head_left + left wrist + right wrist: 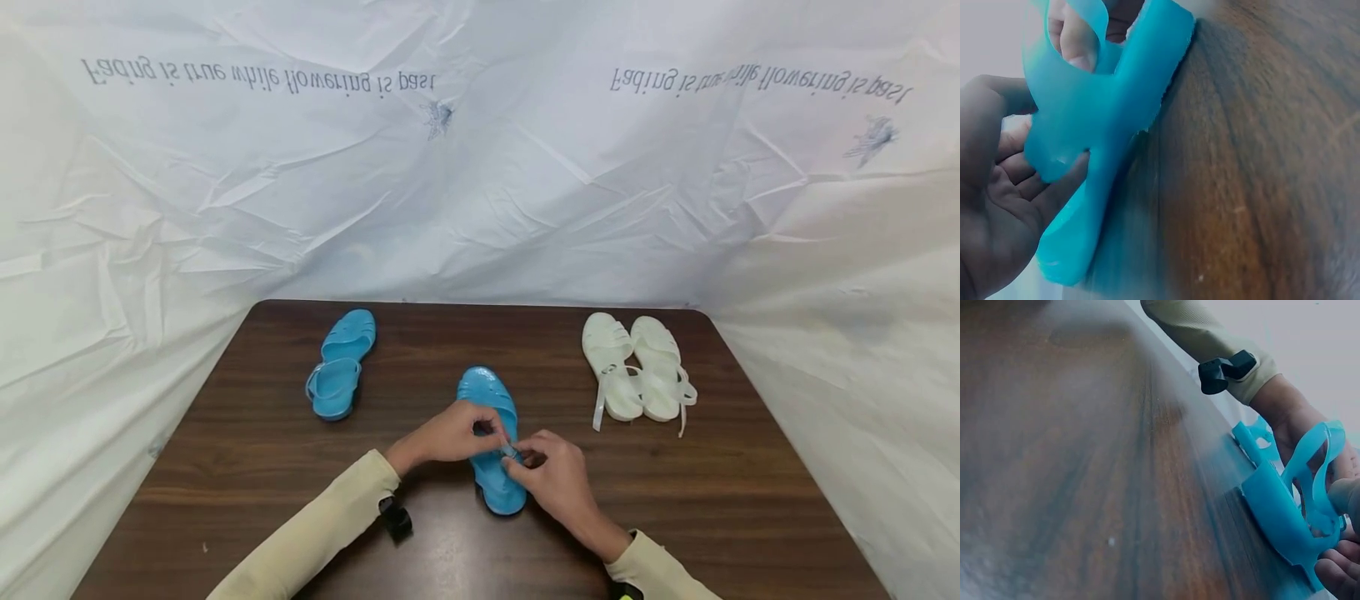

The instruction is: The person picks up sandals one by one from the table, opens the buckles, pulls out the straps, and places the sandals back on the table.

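Observation:
A blue sandal (498, 492) lies at the middle of the table, toe pointing away from me, with both hands at its ankle strap. From the left, my left hand (456, 432) reaches over the sandal and pinches the strap (509, 451) near its fastening. Opposite it, my right hand (557, 473) pinches the strap between thumb and fingers. The right wrist view shows the blue strap (1300, 453) arching up in a loop above the heel. In the left wrist view, left fingers (1063, 194) spread around the sandal's side piece (1072, 125).
Another blue sandal (334, 393) lies at the back left of the brown table (225, 500). Two white sandals (606, 333) stand side by side at the back right, straps loose. A white printed sheet (480, 183) hangs behind the table and along its sides.

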A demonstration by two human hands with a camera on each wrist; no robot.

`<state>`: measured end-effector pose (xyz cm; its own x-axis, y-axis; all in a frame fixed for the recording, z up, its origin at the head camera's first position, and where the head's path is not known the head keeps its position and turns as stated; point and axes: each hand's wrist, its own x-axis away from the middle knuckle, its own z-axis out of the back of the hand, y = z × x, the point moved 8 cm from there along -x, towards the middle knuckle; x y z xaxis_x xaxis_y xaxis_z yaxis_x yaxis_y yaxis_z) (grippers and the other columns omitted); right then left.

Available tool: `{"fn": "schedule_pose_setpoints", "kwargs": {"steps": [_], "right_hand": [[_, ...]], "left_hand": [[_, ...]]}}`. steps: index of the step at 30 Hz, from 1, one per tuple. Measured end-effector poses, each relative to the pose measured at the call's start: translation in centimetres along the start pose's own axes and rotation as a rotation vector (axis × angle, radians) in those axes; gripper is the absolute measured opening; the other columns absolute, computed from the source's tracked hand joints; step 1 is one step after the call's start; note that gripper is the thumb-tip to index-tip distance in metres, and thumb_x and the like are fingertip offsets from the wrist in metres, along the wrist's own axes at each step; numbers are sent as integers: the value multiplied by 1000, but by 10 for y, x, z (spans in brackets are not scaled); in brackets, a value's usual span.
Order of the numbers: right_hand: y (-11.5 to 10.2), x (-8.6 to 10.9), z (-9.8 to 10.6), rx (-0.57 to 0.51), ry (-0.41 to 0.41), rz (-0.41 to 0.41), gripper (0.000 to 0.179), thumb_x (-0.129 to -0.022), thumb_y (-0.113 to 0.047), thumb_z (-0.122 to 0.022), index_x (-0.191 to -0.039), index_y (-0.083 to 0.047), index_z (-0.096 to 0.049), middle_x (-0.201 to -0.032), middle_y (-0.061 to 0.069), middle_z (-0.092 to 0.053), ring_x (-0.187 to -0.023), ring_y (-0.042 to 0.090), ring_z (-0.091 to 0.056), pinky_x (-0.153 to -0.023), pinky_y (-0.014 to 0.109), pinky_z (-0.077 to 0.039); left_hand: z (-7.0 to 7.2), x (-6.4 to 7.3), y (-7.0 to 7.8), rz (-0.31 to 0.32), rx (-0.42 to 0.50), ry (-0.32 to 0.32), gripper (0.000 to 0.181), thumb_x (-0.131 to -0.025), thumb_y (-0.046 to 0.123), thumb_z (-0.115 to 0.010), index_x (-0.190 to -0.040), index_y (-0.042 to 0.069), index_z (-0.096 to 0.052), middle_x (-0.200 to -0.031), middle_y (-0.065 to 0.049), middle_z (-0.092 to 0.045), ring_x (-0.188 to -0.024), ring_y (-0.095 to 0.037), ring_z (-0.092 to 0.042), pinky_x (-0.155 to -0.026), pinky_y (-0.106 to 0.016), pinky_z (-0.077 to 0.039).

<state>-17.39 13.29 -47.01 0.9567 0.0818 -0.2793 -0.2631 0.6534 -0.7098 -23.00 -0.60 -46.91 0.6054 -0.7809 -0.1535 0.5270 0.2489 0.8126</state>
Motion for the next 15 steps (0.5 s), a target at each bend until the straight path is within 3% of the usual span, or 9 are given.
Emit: {"fn": "schedule_pose_setpoints", "kwargs": {"steps": [8, 11, 15], "right_hand": [[4, 2, 3, -52, 18, -1, 15, -77, -17, -91, -85, -14, -79, -78, -10, -65, -67, -1, -63, -61, 21, -55], [8, 2, 2, -119, -6, -25, 17, -79, -19, -90, -87, -13, -77, -79, -8, -66, -69, 1, -64, -62, 22, -56], [17, 3, 5, -222, -53, -113, 21, -82, -23, -89, -94, -11, -76, -81, -5, -69, -70, 5, -67, -62, 23, -56]], "left_hand": [[3, 0, 0, 31, 45, 27, 21, -105, 30, -60, -95, 18, -73, -74, 5, -62, -59, -3, -48, -56, -21, -44], [3, -2, 1, 46, 79, 44, 24, -106, 35, -58, -98, 17, -72, -77, 4, -63, -62, -4, -52, -60, -22, -46], [-1, -9, 8, 18, 94, 52, 24, -106, 37, -58, -103, 19, -73, -90, 3, -70, -73, -7, -60, -69, -26, -53]]}}
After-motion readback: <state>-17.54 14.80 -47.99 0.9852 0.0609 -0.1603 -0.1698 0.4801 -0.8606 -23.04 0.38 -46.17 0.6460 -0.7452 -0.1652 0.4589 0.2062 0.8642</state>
